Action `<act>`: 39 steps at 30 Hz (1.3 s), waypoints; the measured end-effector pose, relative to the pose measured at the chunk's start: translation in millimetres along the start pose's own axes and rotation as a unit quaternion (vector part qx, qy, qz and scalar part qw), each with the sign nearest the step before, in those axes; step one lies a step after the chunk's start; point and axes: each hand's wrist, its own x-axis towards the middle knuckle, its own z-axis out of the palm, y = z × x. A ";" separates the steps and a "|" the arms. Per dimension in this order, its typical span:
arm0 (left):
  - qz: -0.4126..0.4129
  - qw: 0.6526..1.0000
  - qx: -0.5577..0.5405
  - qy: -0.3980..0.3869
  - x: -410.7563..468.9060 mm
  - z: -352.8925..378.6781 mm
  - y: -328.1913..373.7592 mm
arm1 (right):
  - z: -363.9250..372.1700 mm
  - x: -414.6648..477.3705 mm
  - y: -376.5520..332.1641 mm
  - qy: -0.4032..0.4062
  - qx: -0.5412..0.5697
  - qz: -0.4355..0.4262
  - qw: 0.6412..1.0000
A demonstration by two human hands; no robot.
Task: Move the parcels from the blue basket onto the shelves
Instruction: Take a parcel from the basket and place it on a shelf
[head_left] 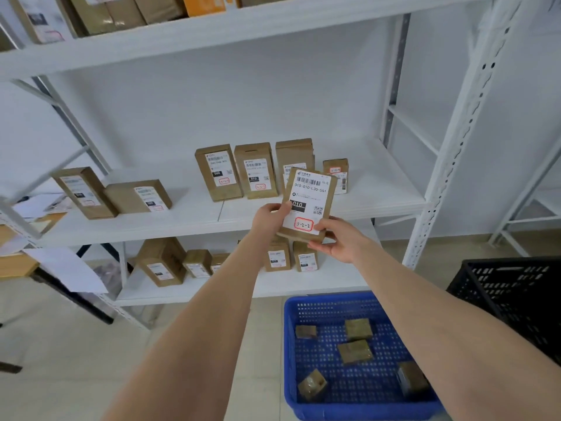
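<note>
I am holding a labelled brown parcel upright in front of the middle shelf, my left hand pinching its left edge and my right hand gripping its lower right corner. Five loose parcels are lying in the blue basket below.

A light-brown wooden table juts in from the left edge. A white sheet of paper hangs over the table's near corner, and more loose white papers lie farther back on the table. A dark slanted leg runs from under the table to the pale tiled floor. Well apart from the table, at the opposite edge, a black perforated plastic crate stands on that floor. Beyond the table rises a plain white wall.
</note>
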 end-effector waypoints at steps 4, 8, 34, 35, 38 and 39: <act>0.027 1.000 -0.007 0.007 8.8 -41.4 3.6 | 38.3 9.0 7.8 -0.016 -0.013 -0.002 1.000; 0.037 0.999 -0.006 0.013 18.1 -89.1 -5.7 | 81.1 22.4 22.2 -0.031 -0.037 0.005 0.999; -0.073 0.990 -0.016 0.120 191.1 -383.3 -124.1 | 377.7 238.5 140.1 -0.138 -0.112 0.100 0.979; -0.075 0.990 -0.021 0.120 202.6 -393.6 -120.4 | 389.0 247.9 136.2 -0.141 -0.114 0.098 0.979; -0.067 0.990 -0.030 0.121 233.7 -422.0 -109.0 | 421.8 269.8 121.5 -0.144 -0.116 0.090 0.979; -0.062 0.990 -0.031 0.121 242.2 -430.0 -106.2 | 430.7 274.4 116.2 -0.143 -0.117 0.085 0.979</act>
